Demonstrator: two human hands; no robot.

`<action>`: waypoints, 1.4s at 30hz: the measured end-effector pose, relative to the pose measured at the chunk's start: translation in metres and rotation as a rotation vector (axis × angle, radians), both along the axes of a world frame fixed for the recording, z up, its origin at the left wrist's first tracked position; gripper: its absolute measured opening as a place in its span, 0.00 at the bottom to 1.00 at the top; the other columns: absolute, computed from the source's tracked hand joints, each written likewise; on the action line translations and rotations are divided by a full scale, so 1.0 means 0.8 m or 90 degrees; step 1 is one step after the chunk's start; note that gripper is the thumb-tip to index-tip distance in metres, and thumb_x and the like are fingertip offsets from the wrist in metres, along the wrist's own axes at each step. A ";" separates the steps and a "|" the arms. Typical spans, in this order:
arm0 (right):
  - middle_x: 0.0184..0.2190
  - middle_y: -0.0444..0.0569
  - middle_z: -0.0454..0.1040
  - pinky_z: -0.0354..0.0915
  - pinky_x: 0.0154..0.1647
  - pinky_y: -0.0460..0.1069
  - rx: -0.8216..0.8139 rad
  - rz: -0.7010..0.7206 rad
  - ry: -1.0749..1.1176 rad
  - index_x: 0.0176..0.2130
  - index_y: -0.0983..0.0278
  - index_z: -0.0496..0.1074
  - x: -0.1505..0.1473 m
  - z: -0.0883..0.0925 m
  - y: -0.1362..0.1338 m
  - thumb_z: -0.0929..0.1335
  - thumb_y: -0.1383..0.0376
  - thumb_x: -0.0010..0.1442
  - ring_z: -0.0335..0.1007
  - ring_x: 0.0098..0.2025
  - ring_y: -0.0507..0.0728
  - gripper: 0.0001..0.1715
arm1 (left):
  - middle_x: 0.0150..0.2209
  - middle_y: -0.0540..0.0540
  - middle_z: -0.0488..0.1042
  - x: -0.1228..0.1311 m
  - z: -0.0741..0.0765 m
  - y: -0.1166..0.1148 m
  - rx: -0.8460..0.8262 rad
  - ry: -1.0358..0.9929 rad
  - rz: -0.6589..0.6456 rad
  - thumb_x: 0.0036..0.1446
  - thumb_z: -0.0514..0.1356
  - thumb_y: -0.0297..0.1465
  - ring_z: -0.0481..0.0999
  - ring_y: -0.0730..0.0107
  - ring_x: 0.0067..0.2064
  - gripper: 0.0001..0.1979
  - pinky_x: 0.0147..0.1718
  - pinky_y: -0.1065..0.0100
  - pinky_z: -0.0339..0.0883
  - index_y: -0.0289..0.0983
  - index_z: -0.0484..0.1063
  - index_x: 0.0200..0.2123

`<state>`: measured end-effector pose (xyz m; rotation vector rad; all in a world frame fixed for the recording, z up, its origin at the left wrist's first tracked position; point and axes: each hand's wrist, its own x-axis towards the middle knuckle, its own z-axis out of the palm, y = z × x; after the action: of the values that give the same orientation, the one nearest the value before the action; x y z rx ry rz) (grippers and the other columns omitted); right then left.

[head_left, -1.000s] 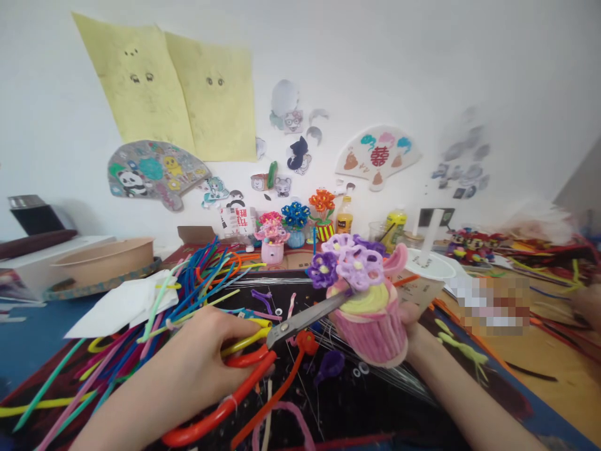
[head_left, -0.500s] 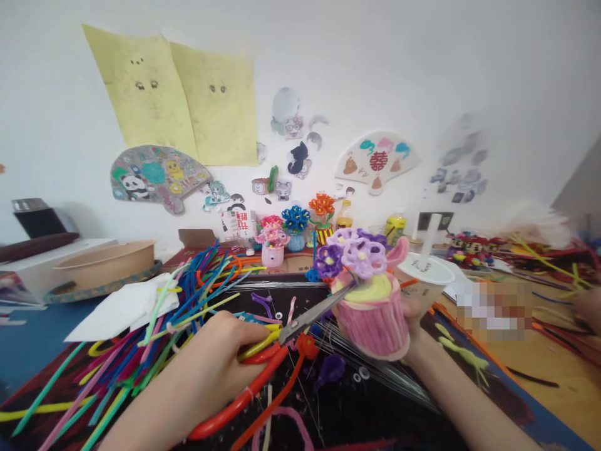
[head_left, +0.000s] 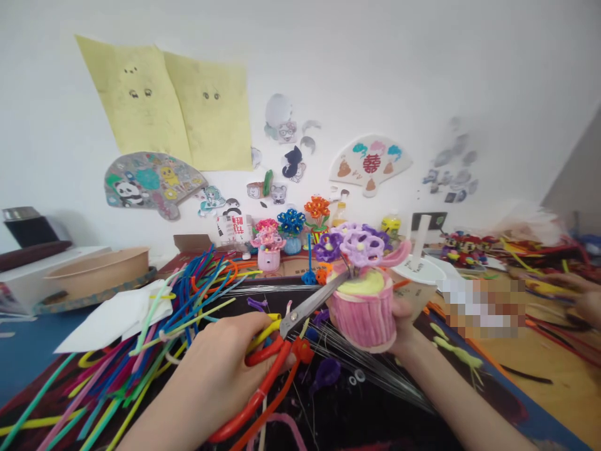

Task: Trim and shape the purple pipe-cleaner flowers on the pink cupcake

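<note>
I'm holding the bare left hand curled, knuckles up, left of the ribbed pink fuzzy round pot, and gripping its right side with the bare right hand.

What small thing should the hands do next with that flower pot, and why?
Perhaps the left hand should gently press the scissors, tips first, at the base of the purple flowers: the tips reach the yellow top of the pink pot there, and the right hand is holding that pot.
</note>
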<state>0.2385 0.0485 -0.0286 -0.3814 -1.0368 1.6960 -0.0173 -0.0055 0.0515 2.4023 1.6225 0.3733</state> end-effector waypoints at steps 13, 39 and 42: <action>0.44 0.52 0.77 0.63 0.56 0.62 0.053 -0.035 -0.014 0.43 0.59 0.75 -0.006 0.015 -0.008 0.71 0.65 0.34 0.68 0.54 0.70 0.31 | 0.21 0.56 0.65 -0.009 0.003 -0.006 -0.052 -0.013 -0.020 0.56 0.56 0.43 0.60 0.75 0.24 0.16 0.23 0.73 0.49 0.40 0.62 0.22; 0.41 0.52 0.79 0.64 0.56 0.59 0.116 0.020 -0.038 0.41 0.60 0.78 0.004 0.021 -0.006 0.77 0.55 0.37 0.72 0.50 0.66 0.29 | 0.20 0.56 0.60 0.003 -0.012 0.002 -0.032 0.016 -0.050 0.57 0.55 0.42 0.55 0.75 0.23 0.17 0.24 0.70 0.43 0.40 0.58 0.22; 0.40 0.51 0.79 0.64 0.55 0.60 0.113 -0.002 -0.039 0.38 0.59 0.79 0.008 0.015 -0.002 0.77 0.55 0.36 0.72 0.49 0.67 0.26 | 0.21 0.56 0.64 0.003 -0.012 0.001 -0.046 0.018 -0.036 0.56 0.55 0.41 0.58 0.75 0.23 0.13 0.24 0.71 0.44 0.40 0.61 0.24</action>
<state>0.2445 0.0465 -0.0166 -0.3224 -1.2208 1.5829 -0.0150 -0.0047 0.0416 2.4044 1.5483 0.2678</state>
